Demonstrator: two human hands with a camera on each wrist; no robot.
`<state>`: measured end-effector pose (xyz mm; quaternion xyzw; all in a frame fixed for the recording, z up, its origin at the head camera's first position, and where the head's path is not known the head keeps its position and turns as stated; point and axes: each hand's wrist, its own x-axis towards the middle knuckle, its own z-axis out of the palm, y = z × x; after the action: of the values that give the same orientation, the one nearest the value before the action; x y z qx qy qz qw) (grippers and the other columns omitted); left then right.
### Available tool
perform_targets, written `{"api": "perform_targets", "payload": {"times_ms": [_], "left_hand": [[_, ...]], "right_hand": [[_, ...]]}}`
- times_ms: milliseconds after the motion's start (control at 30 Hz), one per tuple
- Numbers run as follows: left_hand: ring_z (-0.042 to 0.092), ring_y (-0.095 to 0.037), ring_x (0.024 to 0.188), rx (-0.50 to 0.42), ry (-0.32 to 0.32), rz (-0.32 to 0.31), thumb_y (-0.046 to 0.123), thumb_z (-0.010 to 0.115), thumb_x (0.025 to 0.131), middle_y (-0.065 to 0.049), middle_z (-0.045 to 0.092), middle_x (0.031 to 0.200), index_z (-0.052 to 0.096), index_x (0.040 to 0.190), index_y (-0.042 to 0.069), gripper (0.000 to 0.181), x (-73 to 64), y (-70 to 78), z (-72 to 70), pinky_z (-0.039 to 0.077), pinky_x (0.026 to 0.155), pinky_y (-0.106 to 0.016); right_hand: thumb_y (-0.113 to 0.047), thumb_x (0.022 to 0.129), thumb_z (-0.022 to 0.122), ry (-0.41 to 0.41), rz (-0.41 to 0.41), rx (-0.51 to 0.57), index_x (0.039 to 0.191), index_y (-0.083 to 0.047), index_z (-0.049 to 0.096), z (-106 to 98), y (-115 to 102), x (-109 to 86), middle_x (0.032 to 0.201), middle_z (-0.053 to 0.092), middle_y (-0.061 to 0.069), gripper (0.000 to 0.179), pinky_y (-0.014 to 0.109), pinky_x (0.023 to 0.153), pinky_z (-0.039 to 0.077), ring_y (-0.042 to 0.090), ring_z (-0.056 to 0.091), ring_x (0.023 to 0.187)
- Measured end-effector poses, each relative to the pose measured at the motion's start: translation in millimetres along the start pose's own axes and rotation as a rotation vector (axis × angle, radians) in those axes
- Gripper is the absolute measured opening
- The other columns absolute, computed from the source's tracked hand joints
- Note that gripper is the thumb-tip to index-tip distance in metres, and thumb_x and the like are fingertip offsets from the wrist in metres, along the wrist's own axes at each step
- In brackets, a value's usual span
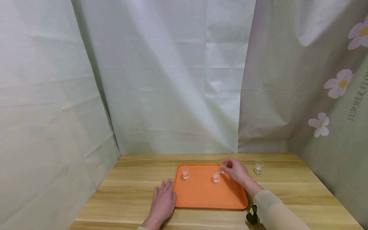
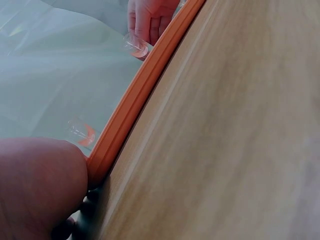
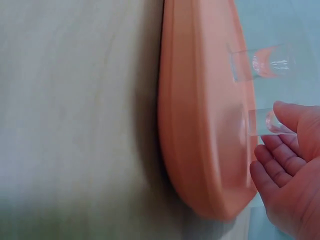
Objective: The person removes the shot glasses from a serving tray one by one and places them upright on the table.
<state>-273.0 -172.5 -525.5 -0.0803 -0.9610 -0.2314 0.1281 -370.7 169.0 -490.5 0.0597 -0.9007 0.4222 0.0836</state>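
My right hand [image 1: 237, 171] pinches a small clear shot glass [image 1: 223, 164] between thumb and fingers, at the far right part of an orange tray [image 1: 207, 196]. In the right wrist view, the thumb lies against this glass [image 3: 259, 121]. Just in front and to the left of it, a second shot glass [image 1: 216, 176] stands upright on the tray. Another shot glass [image 1: 185, 172] is near the tray's far left corner. My left hand [image 1: 163, 201] rests on the table with fingers extended, beside the tray's left edge [image 2: 132, 100] and apparently touching it.
One more shot glass [image 1: 258, 168] stands on the wooden table [image 1: 138, 179], right of the tray. A black device with a yellow label [image 1: 252, 214] is by my right sleeve [image 1: 273, 206]. Pale hanging sheets [image 1: 172, 95] enclose the table's back and sides.
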Motion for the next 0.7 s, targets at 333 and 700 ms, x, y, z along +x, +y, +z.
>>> {"api": "perform_targets", "payload": {"times_ms": [333, 700], "left_hand": [[0.043, -0.052, 0.154, 0.005, -0.002, 0.003, 0.015, 0.061, 0.109, -0.026, 0.054, 0.162, 0.061, 0.151, -0.006, 0.047, 0.8, -0.4, -0.8, 0.023, 0.126, -0.075], [0.041, -0.051, 0.155, -0.005, -0.018, -0.013, 0.016, 0.061, 0.109, -0.026, 0.053, 0.163, 0.061, 0.152, -0.005, 0.048, -0.1, -0.5, 0.0, 0.021, 0.127, -0.075]], "right_hand": [[-0.02, 0.103, 0.079, 0.022, -0.01, 0.028, 0.123, -0.002, 0.074, -25, -3, -6.8, 0.112, 0.074, 0.009, 0.027, 0.046, 0.093, 0.059, 0.03, 0.069, 0.107], [-0.029, 0.107, 0.076, 0.019, -0.022, 0.012, 0.133, 0.002, 0.071, -67, 12, -27.5, 0.118, 0.076, 0.013, 0.041, 0.05, 0.095, 0.061, 0.034, 0.072, 0.115]]}}
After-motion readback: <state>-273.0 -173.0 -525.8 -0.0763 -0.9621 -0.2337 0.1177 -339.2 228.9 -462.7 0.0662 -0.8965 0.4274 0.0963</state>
